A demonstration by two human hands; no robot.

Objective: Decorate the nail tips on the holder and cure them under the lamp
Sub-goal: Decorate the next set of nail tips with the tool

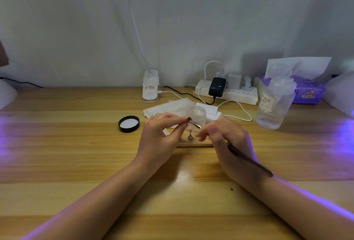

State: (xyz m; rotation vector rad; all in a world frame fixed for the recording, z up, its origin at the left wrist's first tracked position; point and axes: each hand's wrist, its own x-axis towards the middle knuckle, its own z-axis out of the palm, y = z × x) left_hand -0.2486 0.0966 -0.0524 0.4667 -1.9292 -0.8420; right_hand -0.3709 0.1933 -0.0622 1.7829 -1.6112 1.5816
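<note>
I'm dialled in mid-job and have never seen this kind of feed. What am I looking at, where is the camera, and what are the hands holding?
There is no machine here: a person works with two bare hands, and the single picture comes from a camera worn on their head, looking down at a wooden table. The right hand holds a long thin brush. The left hand pinches the brush's tip end. Between the hands stands a small nail tip on a metal stand, set on a wooden holder. Behind are an open clear jar, its black lid, white wipes, a clear bottle, a power strip and a tissue box.
</note>
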